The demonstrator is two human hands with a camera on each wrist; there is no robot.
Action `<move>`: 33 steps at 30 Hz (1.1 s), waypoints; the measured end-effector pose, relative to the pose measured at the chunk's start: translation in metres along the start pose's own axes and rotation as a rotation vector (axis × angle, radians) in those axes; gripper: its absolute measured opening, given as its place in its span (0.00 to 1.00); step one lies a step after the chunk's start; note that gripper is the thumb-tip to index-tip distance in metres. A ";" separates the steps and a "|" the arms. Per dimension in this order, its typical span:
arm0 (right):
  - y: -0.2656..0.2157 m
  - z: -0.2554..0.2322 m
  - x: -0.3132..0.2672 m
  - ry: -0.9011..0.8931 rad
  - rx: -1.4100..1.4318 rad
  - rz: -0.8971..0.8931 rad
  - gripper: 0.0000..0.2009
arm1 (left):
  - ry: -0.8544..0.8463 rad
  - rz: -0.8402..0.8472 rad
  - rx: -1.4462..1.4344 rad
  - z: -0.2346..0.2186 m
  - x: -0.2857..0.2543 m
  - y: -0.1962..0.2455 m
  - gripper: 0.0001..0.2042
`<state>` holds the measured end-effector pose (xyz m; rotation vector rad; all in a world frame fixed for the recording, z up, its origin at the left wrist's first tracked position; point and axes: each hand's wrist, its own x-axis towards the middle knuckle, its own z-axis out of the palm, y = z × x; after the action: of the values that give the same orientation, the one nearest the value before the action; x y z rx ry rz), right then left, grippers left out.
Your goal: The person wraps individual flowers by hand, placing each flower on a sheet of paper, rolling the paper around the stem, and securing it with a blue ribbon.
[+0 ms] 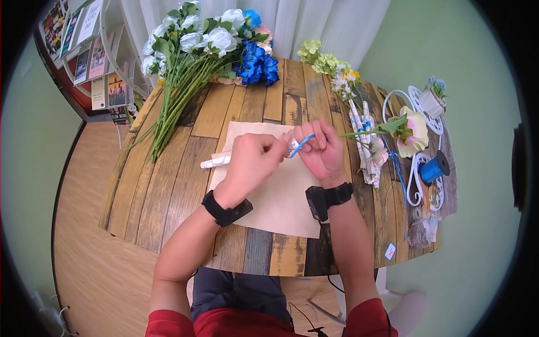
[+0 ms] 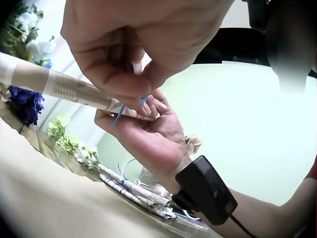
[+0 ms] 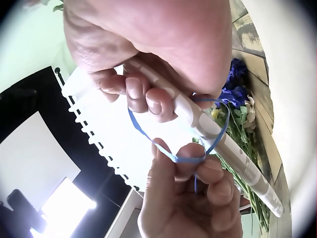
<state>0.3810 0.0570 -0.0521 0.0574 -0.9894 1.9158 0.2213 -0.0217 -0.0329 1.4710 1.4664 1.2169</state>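
Note:
My right hand (image 1: 324, 153) grips a paper-wrapped flower, its fingers curled round the patterned paper roll (image 3: 237, 161). A green stem (image 1: 351, 134) leads from this hand to a large pale pink-and-cream bloom (image 1: 414, 133) on the right. The roll's white end (image 1: 215, 162) sticks out beyond my left hand (image 1: 255, 157). Thumb and fingers of the left hand pinch a thin blue ribbon (image 3: 143, 133). In the right wrist view the ribbon makes a wide loop beside the roll, running up under the right hand. Both hands are above a beige paper sheet (image 1: 292, 208).
White roses (image 1: 220, 39) and blue flowers (image 1: 257, 63) with long stems lie at the back left. Several wrapped flowers (image 1: 364, 146) lie on the right, near a blue ribbon spool (image 1: 432, 169) and a white scrolled stand (image 1: 415, 180). A small card (image 1: 390, 251) lies at the front right.

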 end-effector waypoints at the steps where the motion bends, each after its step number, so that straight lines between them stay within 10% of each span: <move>1: -0.001 0.001 -0.001 0.006 -0.011 -0.017 0.23 | -0.003 0.000 0.002 -0.002 0.002 -0.001 0.14; 12: 0.003 -0.001 -0.004 0.199 -0.039 0.042 0.21 | 0.103 0.359 0.242 -0.003 0.016 -0.006 0.14; 18: 0.001 -0.003 -0.001 0.035 0.025 0.003 0.15 | -0.184 0.025 -0.008 -0.016 0.021 -0.001 0.14; 33: 0.001 0.018 0.000 0.074 -0.224 -0.009 0.19 | 0.081 0.200 -0.212 -0.016 0.026 -0.016 0.11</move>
<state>0.3743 0.0451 -0.0402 -0.1372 -1.1442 1.7751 0.1993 0.0036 -0.0396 1.4635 1.2194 1.5194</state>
